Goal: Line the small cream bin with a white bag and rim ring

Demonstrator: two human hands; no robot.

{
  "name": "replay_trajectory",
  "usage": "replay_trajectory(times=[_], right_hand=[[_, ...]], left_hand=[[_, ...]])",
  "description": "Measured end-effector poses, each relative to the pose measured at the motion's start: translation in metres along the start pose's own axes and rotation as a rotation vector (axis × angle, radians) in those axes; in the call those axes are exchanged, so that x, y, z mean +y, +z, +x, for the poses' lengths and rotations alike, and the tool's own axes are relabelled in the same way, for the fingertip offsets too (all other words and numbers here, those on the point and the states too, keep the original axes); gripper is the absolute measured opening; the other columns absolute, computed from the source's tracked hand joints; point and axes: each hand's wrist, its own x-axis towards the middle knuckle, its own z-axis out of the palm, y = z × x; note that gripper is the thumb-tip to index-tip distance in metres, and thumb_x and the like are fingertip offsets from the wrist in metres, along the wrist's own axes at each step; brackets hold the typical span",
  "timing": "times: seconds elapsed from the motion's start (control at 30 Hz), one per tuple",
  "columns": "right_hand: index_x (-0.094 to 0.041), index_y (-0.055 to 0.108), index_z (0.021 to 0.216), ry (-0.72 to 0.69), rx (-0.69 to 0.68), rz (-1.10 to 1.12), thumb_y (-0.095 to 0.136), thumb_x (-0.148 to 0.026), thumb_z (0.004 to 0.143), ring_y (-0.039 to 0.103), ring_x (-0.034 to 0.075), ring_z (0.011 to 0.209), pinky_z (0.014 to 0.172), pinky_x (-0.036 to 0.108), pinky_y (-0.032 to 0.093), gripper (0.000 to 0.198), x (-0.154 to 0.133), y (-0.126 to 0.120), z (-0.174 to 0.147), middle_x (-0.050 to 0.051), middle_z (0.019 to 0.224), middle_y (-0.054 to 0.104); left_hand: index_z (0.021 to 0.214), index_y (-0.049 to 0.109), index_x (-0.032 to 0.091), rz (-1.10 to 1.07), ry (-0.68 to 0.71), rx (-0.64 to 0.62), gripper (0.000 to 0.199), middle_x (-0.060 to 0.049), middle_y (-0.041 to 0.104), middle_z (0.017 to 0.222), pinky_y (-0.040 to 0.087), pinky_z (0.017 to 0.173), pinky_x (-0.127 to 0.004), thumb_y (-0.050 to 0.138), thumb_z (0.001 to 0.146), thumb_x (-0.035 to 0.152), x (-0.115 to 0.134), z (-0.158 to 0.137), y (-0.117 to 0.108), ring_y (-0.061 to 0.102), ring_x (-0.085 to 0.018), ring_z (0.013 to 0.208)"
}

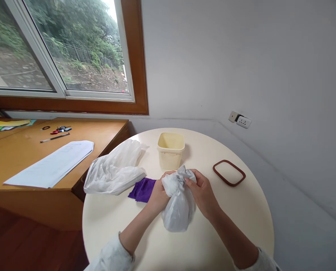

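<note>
Presently I see the bulging bag (177, 212) just on the near side of the tub (170, 159), bunched neck (181, 180) towards it along the long axis, with the left hand (159, 194) clasped on that neck and the right hand (203, 194) pinching it, equally close.

No text is readable; the white paper (52, 165) may bear faint writing.

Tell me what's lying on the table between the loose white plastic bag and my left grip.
In the head view, a purple cloth lies between the loose white plastic bag and your left grip.
</note>
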Motion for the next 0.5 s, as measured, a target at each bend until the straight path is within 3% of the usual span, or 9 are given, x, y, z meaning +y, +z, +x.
replay_trajectory(times=[0.2, 0.37, 0.5], right_hand=[[-0.020, 0.060, 0.093, -0.133, -0.119, -0.169, 0.058, -0.029, 0.077, 0.054, 0.019, 0.089, 0.080, 0.029, 0.042, 0.019, 0.006, -0.002, -0.004, 0.005, 0.096, 0.059], [-0.020, 0.058, 0.079, -0.238, -0.034, -0.424, 0.056, -0.026, 0.077, 0.052, 0.017, 0.081, 0.074, 0.028, 0.042, 0.006, 0.018, -0.005, 0.000, 0.004, 0.085, 0.057], [-0.021, 0.056, 0.071, -0.312, -0.078, -0.629, 0.052, -0.021, 0.078, 0.049, 0.016, 0.075, 0.069, 0.028, 0.040, 0.008, 0.013, -0.005, 0.001, 0.002, 0.078, 0.054]], left_hand=[[0.097, 0.062, 0.014, -0.064, -0.016, -0.006, 0.035, -0.006, 0.064, 0.094, 0.045, 0.078, -0.030, 0.070, 0.065, 0.025, -0.004, 0.001, 0.001, 0.059, -0.020, 0.086], [0.099, 0.062, 0.013, -0.117, -0.040, -0.027, 0.036, -0.008, 0.065, 0.096, 0.044, 0.084, -0.032, 0.068, 0.067, 0.027, -0.005, 0.001, 0.001, 0.059, -0.021, 0.090], [0.101, 0.062, 0.012, -0.138, -0.060, -0.025, 0.038, -0.009, 0.064, 0.100, 0.043, 0.086, -0.033, 0.068, 0.066, 0.024, -0.004, -0.001, 0.000, 0.059, -0.022, 0.093]])
